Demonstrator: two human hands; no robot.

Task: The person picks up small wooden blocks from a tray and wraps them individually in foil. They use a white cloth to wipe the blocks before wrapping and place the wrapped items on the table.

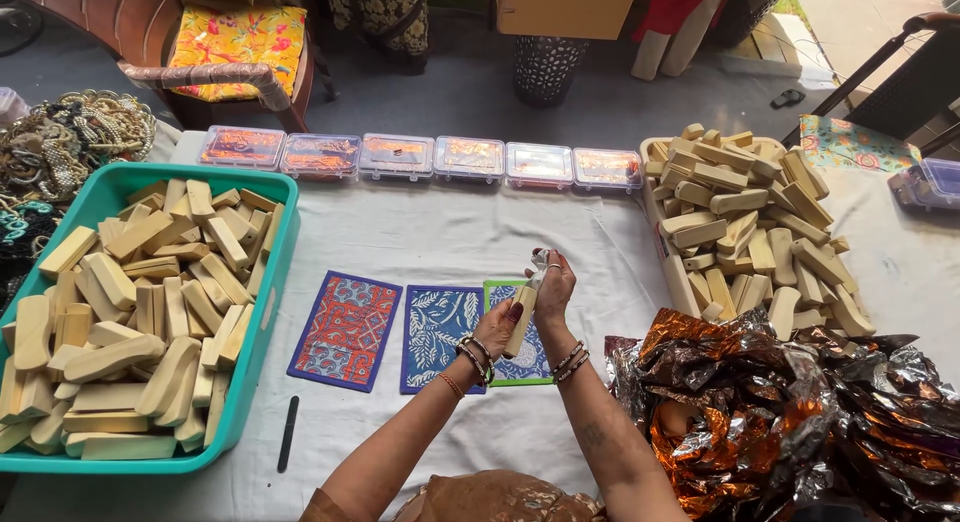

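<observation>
Cloth, white and wrinkled (450, 232), covers the table; a teal plastic tub (272, 282) of pale wooden blocks fills its left edge, crumpled copper-and-silver foil (780, 402) its near right corner. Above the centre, the left hand (497, 327) grasps a pale wooden block (520, 322) upright while the right hand (553, 282) pinches silvery foil at its top; smoothing evenly would likely avoid tears.

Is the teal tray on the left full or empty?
Full: the teal tray is heaped with pale wooden blocks up to its rim.
</observation>
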